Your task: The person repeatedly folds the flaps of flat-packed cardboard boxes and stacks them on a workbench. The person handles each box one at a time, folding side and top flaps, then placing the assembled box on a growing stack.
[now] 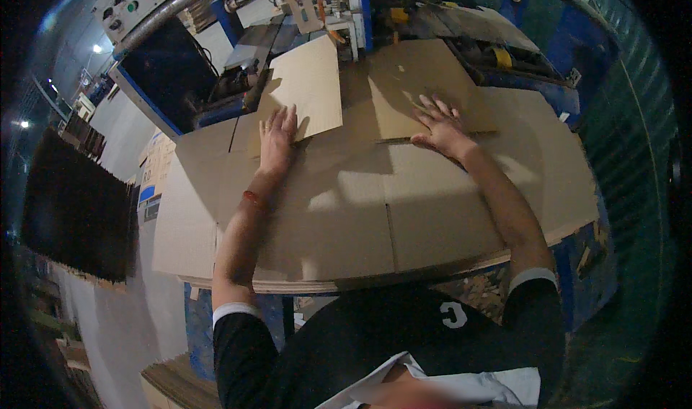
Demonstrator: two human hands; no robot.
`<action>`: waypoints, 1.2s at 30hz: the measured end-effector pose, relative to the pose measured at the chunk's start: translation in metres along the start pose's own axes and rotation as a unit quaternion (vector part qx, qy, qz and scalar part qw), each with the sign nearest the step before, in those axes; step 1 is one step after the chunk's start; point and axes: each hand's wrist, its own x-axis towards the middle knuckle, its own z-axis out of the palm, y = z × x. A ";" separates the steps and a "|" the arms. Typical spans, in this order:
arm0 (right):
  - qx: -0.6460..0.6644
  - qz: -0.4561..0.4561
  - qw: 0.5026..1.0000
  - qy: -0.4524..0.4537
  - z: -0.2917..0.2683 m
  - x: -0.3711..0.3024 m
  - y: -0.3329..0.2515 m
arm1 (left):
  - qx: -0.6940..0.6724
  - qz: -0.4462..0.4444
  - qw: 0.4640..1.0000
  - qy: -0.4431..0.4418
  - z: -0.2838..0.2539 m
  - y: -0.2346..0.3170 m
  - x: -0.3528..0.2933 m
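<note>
While the fingers of the left hand lie nearly straight and close together on the left cardboard piece, those of the right hand are fanned out, thumb apart, on the right cardboard piece. Both hands are open and palm down, and neither shows a grip around anything; whether the left thumb is tucked under an edge cannot be told. The two pieces sit side by side with a gap between them, their far ends near the machine, over a broad cardboard sheet marked by slits and creases. A red bracelet circles the left wrist, and both forearms reach over the sheet from dark sleeves with white cuffs. Beyond the left forearm, a dark stack stands on the grey floor. Cardboard scraps show below the sheet's near edge. At the upper left is a control panel with coloured buttons; a green curtain hangs along the right.
</note>
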 end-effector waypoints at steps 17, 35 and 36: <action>0.112 0.386 0.886 0.231 0.025 -0.322 0.169 | 0.084 -0.531 0.827 0.167 -0.120 -0.052 -0.246; 0.623 0.327 0.357 0.615 -0.026 -0.309 0.197 | 0.137 -0.557 0.815 0.079 -0.143 -0.054 -0.209; 0.687 0.300 0.269 0.605 -0.040 -0.312 0.207 | 0.140 -0.541 0.821 0.117 -0.145 -0.057 -0.211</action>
